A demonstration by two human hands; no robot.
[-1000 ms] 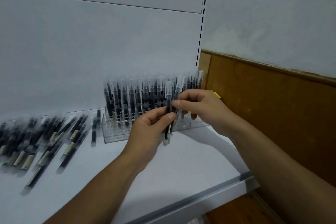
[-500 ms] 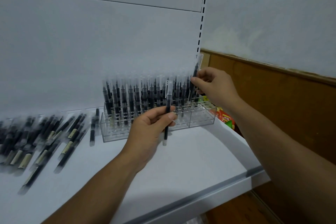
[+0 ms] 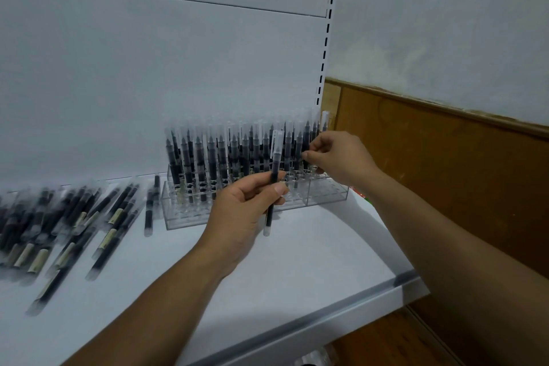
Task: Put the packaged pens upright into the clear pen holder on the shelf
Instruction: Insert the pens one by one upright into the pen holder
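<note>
Left hand: my view has the left hand [image 3: 240, 211] gripping one black pen in a clear sleeve [image 3: 273, 184], upright, in front of the holder.
Right hand: the right hand [image 3: 335, 157] pinches a second packaged pen [image 3: 306, 135] among the rows at the right end; I cannot tell whether it is seated.
Holder: clear acrylic pen holder [image 3: 326, 196] on the white shelf [image 3: 297, 261], mostly full.
Loose stock: heap of packaged black pens [image 3: 74, 223] lying flat, cut off at the left edge.
Writing: beige label strips, too blurred to read.

loose pens [image 3: 68, 223] left of pen holder [image 3: 326, 196], on shelf [image 3: 297, 261]
</note>
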